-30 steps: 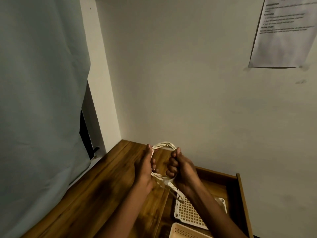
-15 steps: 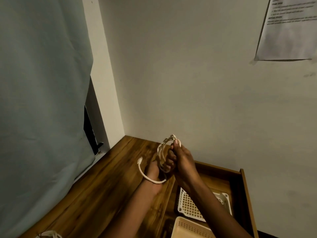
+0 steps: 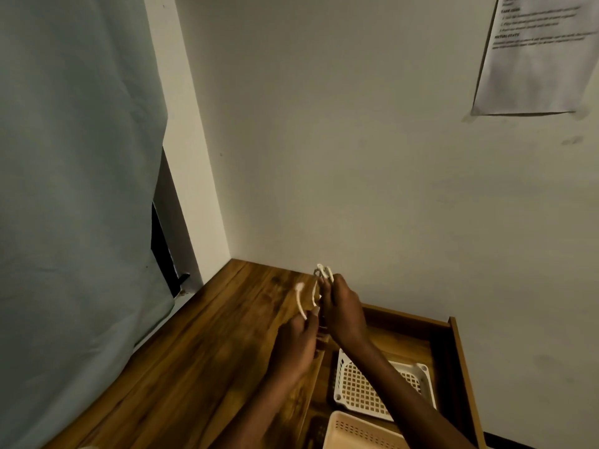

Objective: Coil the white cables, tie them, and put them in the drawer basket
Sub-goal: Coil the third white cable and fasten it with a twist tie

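Since half a second ago the loose tail of the thin white coiled cable [image 3: 316, 285] has swung from a low loop at the left wrist up into a short arc, and the left hand [image 3: 299, 343] has slid nearer under the bundle. That hand now pinches the tail between its fingertips, the plug end sticking up just left of the coil. The right hand [image 3: 342, 311] is curled round the gathered loops, which poke out above its knuckles.

Both hands hang over the right edge of the brown wooden counter [image 3: 194, 351], beside the open wooden drawer [image 3: 453, 351]. The bundle stands roughly upright, its long axis running away from the person, with the tail on its left side, so the left hand is the nearer one for wrapping it round; tying looks like the step in hand.

A white plastic lattice basket [image 3: 366, 390] lies in the drawer below and right of the hands, with a cream plastic basket [image 3: 359, 431] nearer.
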